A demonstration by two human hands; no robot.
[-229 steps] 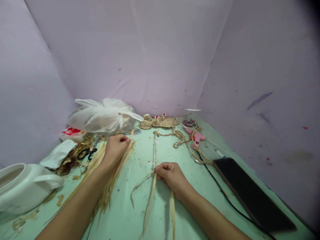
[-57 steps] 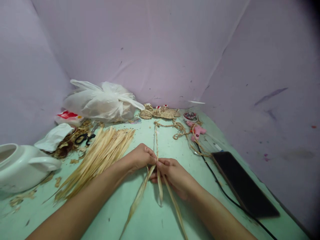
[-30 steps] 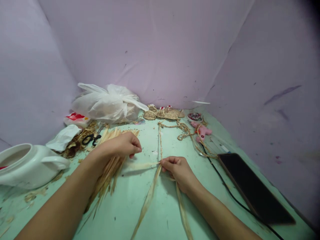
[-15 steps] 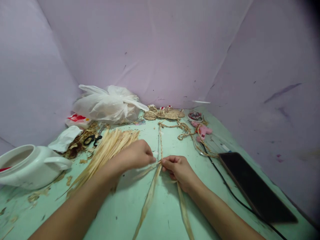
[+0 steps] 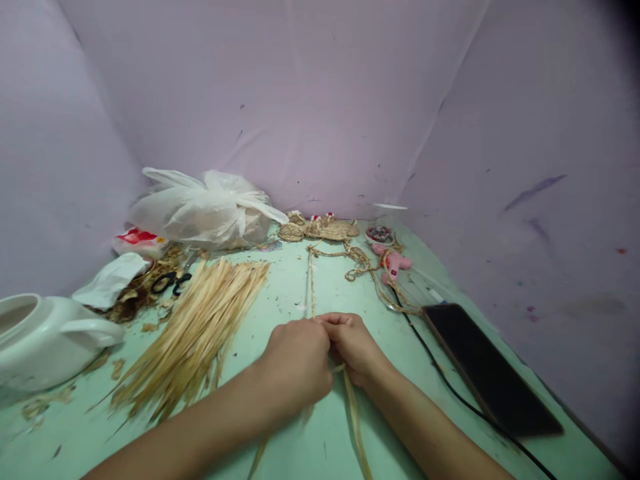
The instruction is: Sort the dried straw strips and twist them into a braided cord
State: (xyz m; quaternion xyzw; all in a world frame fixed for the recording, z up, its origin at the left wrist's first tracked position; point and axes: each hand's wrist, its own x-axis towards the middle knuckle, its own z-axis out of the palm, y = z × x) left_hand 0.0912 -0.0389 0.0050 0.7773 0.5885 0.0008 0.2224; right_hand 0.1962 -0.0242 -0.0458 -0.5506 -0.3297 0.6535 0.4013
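Here at the centre, the right hand (image 5: 353, 347) pinches thumb against fingertips at the near end of a braided cord (image 5: 313, 287), which runs straight away beyond the fingers across the green tabletop (image 5: 280, 280). The left hand (image 5: 300, 363) is right up against it, knuckles uppermost, fingers curled under, and its own back blocks the view, so I can't tell what it grips. A loose strip (image 5: 354, 427) trails nearer than the right fingers. Just left of the hands, a fanned bundle of pale strips (image 5: 200, 333) lies beside the left forearm; past it come black-handled scissors (image 5: 167, 283) among dry brown scraps (image 5: 135, 290). Right of the fingers, a black cable (image 5: 435, 363) passes the right forearm, with a dark flat device (image 5: 493, 370) farther out, and beyond them tangled cord (image 5: 357, 257) reaches across a pink glue gun (image 5: 395, 262). Now the containers: far left of the fingers, a white pot (image 5: 40, 353), its inside mostly hidden; beyond them to the left, a bulging plastic bag (image 5: 205, 210), contents too cloudy to tell; beyond and to the right, a small round dish (image 5: 380, 234) of tiny mixed bits.
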